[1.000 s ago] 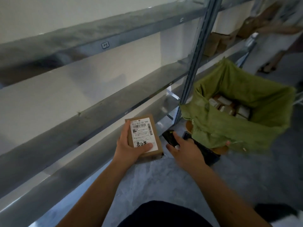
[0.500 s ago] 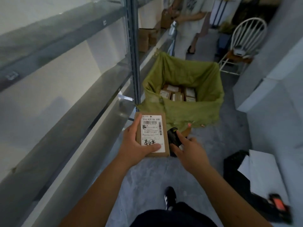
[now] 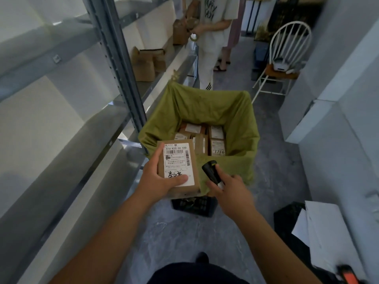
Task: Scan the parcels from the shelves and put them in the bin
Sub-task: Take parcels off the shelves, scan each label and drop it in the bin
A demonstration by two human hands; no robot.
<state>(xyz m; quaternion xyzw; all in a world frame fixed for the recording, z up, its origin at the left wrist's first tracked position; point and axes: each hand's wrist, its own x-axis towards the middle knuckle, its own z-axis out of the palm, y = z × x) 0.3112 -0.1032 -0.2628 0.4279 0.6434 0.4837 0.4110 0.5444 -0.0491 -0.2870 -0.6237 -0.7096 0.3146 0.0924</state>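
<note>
In the middle of the frame, the left hand (image 3: 159,181) holds a brown parcel (image 3: 178,167) with its label facing up; the thumb lies across the lower edge of the label and the fingers are curled under the box. Just to the right of it, the right hand (image 3: 229,193) grips a small black scanner (image 3: 211,171), with one finger stretched along the top. Both are at the near edge of the green-lined bin (image 3: 242,128), where more parcels (image 3: 217,140) lie. Metal shelves (image 3: 67,128) fill the left side.
</note>
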